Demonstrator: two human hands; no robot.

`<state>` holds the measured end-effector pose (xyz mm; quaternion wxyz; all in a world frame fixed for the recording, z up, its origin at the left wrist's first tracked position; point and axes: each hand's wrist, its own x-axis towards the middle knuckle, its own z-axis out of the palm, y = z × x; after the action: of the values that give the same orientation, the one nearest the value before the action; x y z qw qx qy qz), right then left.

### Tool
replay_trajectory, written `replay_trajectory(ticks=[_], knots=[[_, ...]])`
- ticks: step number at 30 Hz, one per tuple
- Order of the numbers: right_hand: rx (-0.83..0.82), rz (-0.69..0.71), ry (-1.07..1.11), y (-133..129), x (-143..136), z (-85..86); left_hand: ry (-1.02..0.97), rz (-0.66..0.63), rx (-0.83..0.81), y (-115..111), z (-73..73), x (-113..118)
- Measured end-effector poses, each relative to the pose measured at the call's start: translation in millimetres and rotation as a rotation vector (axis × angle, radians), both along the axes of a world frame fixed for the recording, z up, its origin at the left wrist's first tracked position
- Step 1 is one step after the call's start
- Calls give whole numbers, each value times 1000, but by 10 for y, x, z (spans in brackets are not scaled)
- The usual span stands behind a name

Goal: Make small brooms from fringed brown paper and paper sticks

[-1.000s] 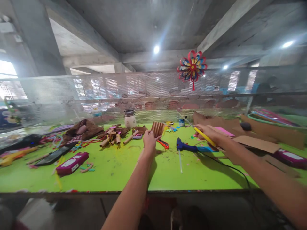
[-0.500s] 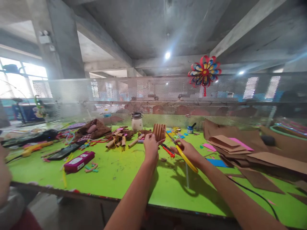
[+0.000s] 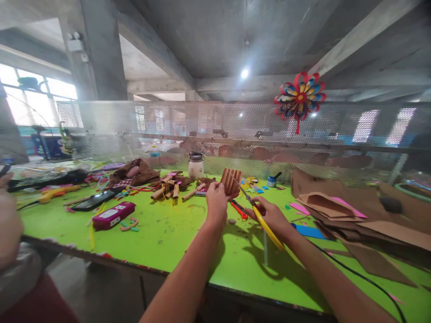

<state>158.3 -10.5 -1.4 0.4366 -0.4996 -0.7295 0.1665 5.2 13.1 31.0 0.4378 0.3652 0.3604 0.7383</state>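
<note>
My left hand (image 3: 217,199) grips a small piece of ridged brown cardboard (image 3: 231,181) by its lower left side, holding it above the green table. In my right hand (image 3: 267,215) is a pair of scissors with yellow handles (image 3: 271,231). Its blades point up and left and meet the right side of the cardboard; whether they cut into it I cannot tell. Just beneath, on the table, lies a red utility knife (image 3: 239,210), close to my right fingers.
Brown paper sheets (image 3: 373,229) pile up at the right. A purple box (image 3: 113,215) and a dark phone (image 3: 96,200) lie left. Behind stand a lidded jar (image 3: 195,167) and rolled paper tubes (image 3: 168,190). Another person's arm (image 3: 10,224) shows at the left edge.
The view has shifted slightly left, so things appear further right. The ridged cardboard has tilted a little, with the scissor blades now against its right side. Both hands keep their hold.
</note>
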Motion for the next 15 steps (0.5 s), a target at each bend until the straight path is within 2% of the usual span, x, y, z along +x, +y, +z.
replay_trajectory(ticks=[15], knots=[[-22, 5, 5, 49, 8, -65, 29, 30, -35, 1, -7, -5]])
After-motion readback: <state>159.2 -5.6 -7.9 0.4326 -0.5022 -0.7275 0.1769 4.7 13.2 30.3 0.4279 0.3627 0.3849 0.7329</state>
